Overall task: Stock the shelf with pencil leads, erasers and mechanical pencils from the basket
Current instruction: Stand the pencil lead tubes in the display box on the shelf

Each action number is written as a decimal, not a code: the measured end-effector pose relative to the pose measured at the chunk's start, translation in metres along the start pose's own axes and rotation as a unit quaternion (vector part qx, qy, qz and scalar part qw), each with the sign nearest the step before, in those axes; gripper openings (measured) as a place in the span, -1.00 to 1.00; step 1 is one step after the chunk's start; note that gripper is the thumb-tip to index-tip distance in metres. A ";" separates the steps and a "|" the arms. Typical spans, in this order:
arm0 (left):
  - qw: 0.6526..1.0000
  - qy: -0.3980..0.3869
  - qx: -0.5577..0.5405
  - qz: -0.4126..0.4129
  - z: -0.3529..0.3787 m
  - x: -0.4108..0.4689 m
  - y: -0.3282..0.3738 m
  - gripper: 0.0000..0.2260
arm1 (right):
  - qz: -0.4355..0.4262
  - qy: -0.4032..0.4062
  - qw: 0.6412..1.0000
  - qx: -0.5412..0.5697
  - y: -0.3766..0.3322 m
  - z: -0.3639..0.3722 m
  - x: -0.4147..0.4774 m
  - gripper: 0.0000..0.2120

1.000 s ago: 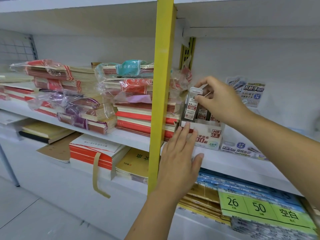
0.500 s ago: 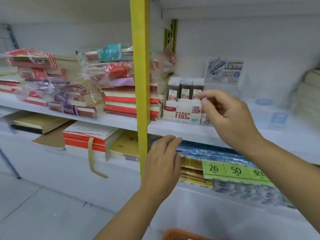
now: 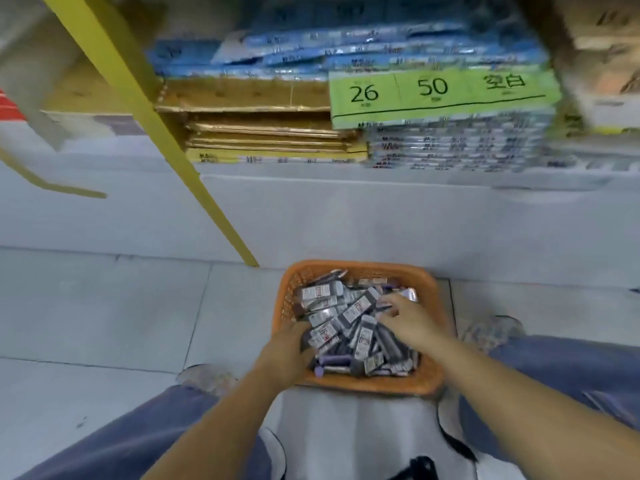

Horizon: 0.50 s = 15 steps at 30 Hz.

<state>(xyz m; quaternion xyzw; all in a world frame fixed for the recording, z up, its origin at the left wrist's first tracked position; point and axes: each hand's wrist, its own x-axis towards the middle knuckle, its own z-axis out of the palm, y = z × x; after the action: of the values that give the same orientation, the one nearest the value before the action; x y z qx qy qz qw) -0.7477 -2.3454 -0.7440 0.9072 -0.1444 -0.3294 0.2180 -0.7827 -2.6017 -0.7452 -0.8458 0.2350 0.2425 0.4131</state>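
An orange plastic basket (image 3: 381, 383) stands on the floor between my knees. It is heaped with small pencil lead packs (image 3: 346, 317), and purple mechanical pencils (image 3: 332, 360) lie near its front. My left hand (image 3: 287, 351) is at the basket's left side with its fingers down in the pile and hidden there. My right hand (image 3: 407, 322) reaches in from the right, its blurred fingers stretched out over the packs near the middle. No eraser can be told apart in the heap.
A slanting yellow shelf post (image 3: 173, 133) meets the floor just left of the basket. Behind it, the bottom shelf holds blue paper packs (image 3: 346, 53), a green-labelled pack (image 3: 440, 95) and gold-coloured stacks (image 3: 259, 129). My jeans-clad knees (image 3: 138, 445) flank the basket.
The view has dropped from the upper shelf to the basket on the floor. Both hands have left the lead box on the shelf and come down into the basket.
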 end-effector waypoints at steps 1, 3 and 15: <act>1.000 -0.016 0.001 -0.011 0.012 0.005 -0.005 -0.54 | 0.026 -0.008 1.000 0.011 0.011 0.011 0.002 -0.59; 0.999 -0.027 -0.001 -0.028 0.028 0.016 -0.011 -0.52 | 0.061 -0.020 0.998 0.029 0.026 0.031 0.006 -0.45; 0.998 -0.005 -0.030 -0.058 0.050 0.059 -0.010 -0.42 | 0.062 0.072 0.992 0.084 0.031 0.061 0.020 -0.68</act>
<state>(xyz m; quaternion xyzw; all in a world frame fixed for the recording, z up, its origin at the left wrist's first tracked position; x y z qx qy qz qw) -0.7363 -2.3754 -0.8151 0.9052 -0.0831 -0.3506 0.2252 -0.7985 -2.5734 -0.8082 -0.8067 0.3360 0.1858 0.4492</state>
